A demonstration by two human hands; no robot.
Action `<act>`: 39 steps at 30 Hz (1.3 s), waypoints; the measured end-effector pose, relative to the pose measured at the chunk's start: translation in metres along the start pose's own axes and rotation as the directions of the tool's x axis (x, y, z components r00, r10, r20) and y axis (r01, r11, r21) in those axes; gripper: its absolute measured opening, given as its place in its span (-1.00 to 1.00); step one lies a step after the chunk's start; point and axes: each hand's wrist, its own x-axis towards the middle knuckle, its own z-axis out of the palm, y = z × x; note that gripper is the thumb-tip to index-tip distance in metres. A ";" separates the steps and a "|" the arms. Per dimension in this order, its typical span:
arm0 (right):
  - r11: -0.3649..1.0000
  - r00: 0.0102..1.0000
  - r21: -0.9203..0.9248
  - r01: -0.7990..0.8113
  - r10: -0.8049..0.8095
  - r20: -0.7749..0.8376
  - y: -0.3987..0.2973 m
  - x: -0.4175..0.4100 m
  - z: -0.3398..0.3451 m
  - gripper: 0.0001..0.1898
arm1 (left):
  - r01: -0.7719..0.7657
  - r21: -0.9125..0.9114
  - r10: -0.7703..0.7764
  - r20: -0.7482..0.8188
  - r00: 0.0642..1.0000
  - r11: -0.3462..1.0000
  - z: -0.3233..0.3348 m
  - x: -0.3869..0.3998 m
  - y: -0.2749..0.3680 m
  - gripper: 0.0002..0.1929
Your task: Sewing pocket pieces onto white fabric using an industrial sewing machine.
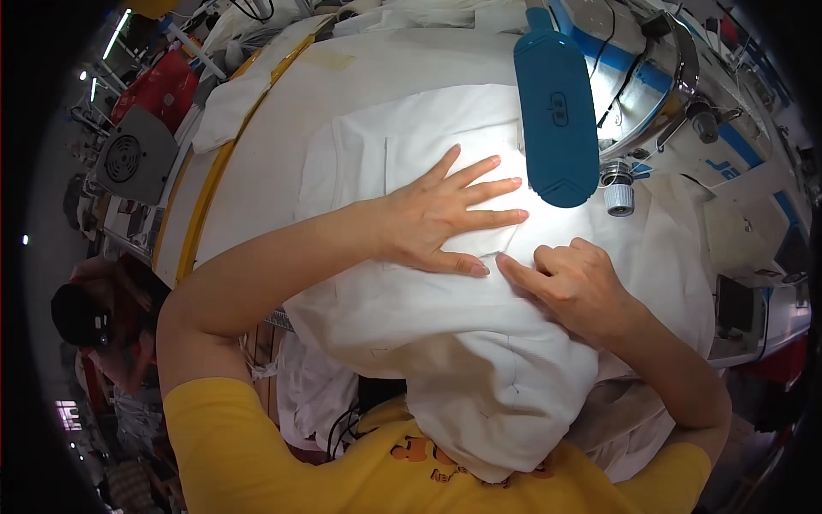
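White fabric is spread over the bed of a sewing machine and hangs down over my lap. My left hand lies palm down on a pocket-like white panel, its fingers spread wide. Close to that thumb, the index finger of my right hand touches the cloth at the panel's lower edge; the other fingers are curled, and whether they pinch any cloth cannot be told. A blue oblong cover hangs over the needle area and hides it. Faint pen marks show on the lower fabric.
Yellow tape runs along the table's left side, with a folded white cloth beside it. A grey fan-like box and a red object stand farther left. A co-worker sits at the far left.
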 end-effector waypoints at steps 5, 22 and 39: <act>0.996 0.998 0.075 -0.055 0.054 0.010 0.009 -0.002 -0.001 -0.73 | -0.023 -0.036 0.023 0.007 1.000 0.999 -0.003 -0.010 0.001 -0.41; 0.995 0.963 -0.090 0.052 -0.074 -0.261 0.031 0.028 0.022 -0.92 | 0.241 -0.422 -0.403 -0.351 0.845 0.874 0.011 0.008 0.032 -0.87; 0.977 0.952 0.164 -0.139 0.177 -0.248 0.013 0.032 0.015 -0.87 | 0.192 0.091 -0.139 -0.414 0.900 0.977 0.002 0.010 0.030 -0.86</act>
